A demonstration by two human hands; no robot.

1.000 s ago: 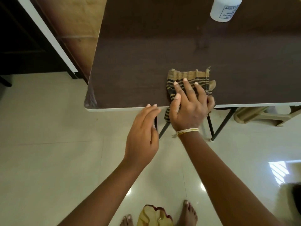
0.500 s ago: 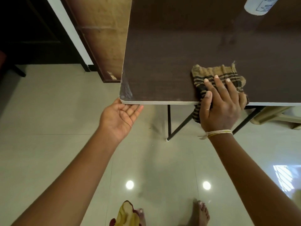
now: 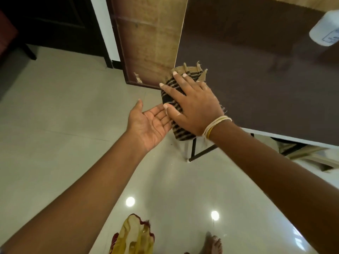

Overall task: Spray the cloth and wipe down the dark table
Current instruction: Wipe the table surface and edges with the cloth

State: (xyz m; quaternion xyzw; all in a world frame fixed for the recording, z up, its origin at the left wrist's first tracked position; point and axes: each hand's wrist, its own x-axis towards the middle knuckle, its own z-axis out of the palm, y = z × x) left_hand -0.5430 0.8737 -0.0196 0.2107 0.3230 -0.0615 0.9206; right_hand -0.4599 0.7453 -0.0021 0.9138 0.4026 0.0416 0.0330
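A tan cloth with dark stripes (image 3: pixel 172 99) lies over the near left corner of the dark brown table (image 3: pixel 256 79), part of it hanging over the edge. My right hand (image 3: pixel 192 105) presses flat on the cloth, fingers spread. My left hand (image 3: pixel 150 123) is palm up just below and beside the corner, fingers apart, its fingertips under the cloth's overhang. A white spray bottle (image 3: pixel 324 32), blurred, stands on the table at the far right.
A wooden panel (image 3: pixel 150 37) leans behind the table's left edge. Black table legs (image 3: pixel 194 149) stand on the pale glossy tile floor (image 3: pixel 55 125). A light wooden piece (image 3: pixel 311 154) lies under the table. My bare foot (image 3: pixel 212 242) is below.
My right hand has slid the cloth left along the table to its corner. My left hand stayed cupped palm up beneath that corner edge.
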